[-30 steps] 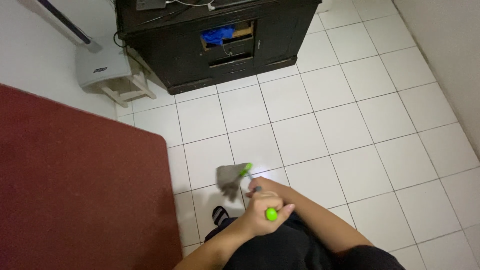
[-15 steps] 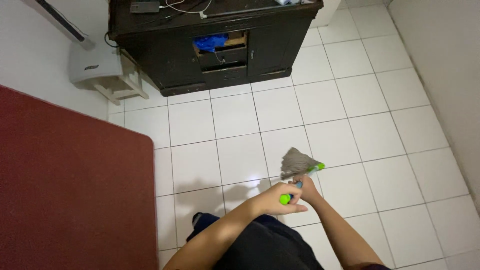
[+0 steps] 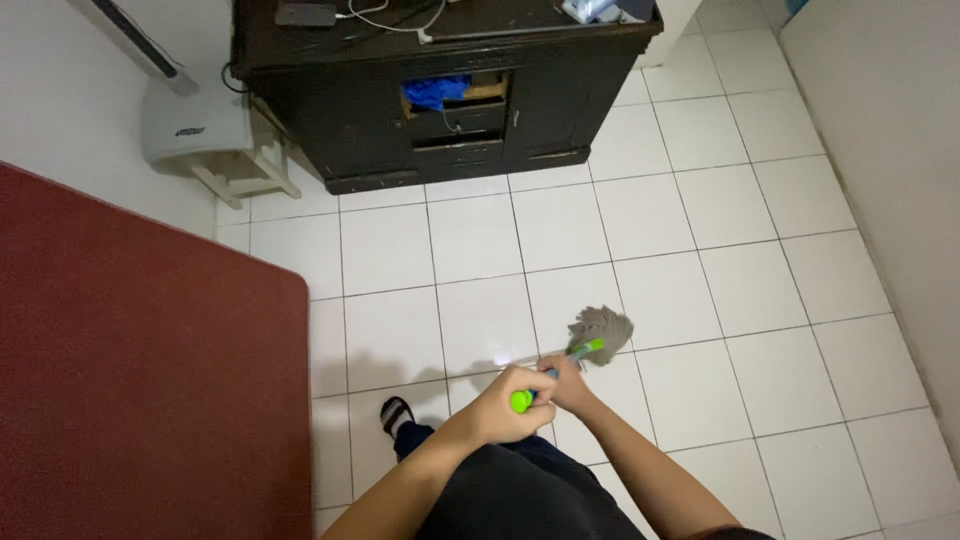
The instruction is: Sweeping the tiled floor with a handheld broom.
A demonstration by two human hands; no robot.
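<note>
mop [image 3: 598, 332] — gray head on tile | beyond left hand [image 3: 505, 405], right hand [image 3: 566, 383] gripping

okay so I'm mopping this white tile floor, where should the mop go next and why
Probably pull the mop head left toward the red mat. Both hands, left hand and right hand, grip the handle, and the head rests on tiles to your right, with bare tiles between it and the mat.

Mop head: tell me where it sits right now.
In the head view, the grey mop head rests on the white tiled floor just right of centre, beyond both hands, with the dark wooden cabinet farther ahead.
</note>
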